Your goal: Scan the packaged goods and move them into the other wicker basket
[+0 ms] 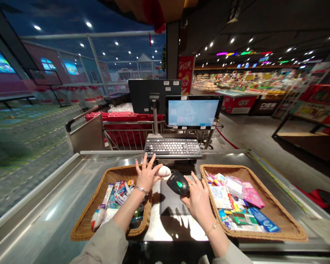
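Left hand [146,176] pinches the white item [164,171], probably light, best held by its edge, remaining fingers spread; right hand [197,198] holds the rigid-looking scanner [177,183], fingers partly extended.

i count two bare hands of mine: one left hand [146,179] and one right hand [199,198]. between them i hold two things: one small white oval object [164,171] and one black handheld scanner [178,183]. i wear two bracelets: one silver metal bangle [141,190], one thin gold-coloured bracelet [211,229]. there are two brown woven baskets, one left [89,209], one right [276,196], their colourful packets [240,211] overlapping beyond my counting. i see one black keyboard [173,147] and two black-framed monitors, one back-turned [141,97], one lit [193,112].
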The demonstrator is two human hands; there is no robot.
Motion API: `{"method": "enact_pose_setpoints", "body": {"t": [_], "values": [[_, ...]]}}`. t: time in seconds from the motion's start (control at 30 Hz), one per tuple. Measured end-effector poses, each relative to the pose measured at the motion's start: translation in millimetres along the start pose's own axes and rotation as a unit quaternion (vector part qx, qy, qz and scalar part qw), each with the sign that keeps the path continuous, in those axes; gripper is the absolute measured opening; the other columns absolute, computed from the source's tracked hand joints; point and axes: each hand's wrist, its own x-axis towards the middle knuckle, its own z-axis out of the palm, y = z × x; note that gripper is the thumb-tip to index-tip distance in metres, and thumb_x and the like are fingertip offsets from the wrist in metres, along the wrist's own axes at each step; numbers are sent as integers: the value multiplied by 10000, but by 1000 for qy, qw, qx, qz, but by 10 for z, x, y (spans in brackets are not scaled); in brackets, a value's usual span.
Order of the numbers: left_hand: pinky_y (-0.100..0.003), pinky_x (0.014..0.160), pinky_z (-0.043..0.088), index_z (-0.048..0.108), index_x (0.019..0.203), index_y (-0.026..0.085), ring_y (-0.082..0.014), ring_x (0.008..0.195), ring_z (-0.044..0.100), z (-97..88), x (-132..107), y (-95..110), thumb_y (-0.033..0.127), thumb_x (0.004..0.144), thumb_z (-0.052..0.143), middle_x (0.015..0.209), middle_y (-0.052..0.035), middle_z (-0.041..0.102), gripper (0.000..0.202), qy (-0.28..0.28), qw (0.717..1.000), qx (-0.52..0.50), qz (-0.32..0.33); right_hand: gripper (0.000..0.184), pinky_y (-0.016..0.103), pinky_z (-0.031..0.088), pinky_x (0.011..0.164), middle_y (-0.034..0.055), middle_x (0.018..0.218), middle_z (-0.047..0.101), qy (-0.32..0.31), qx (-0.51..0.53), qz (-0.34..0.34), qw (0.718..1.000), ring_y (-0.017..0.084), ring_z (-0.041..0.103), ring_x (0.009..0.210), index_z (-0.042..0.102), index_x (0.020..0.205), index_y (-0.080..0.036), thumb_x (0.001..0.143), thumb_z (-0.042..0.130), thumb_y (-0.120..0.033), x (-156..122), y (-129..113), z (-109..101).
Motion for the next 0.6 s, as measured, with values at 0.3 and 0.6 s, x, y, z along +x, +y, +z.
{"method": "enact_pose_setpoints", "body": {"t": [0.3, 0.6], "values": [[-738, 1068, -23, 611, 1205, 399, -397, 1447, 93, -32, 117, 99, 522, 712, 713, 1552, -31, 296, 518, 8, 1000, -10, 17, 407, 510, 284, 1086, 89, 1313, 585, 58, -39, 41, 997, 295, 369, 1345, 625, 1114, -178, 716, 545, -204, 13, 140, -42], [-731, 1070, -44, 614, 1199, 387, -396, 1448, 85, 10, 350, 392, 550, 733, 681, 1552, -37, 298, 499, 17, 997, -37, 70, 460, 485, 323, 1064, 194, 1309, 559, 124, -102, 150, 976, 313, 437, 1293, 625, 1140, -108, 726, 598, -308, -81, 431, -221]]}}
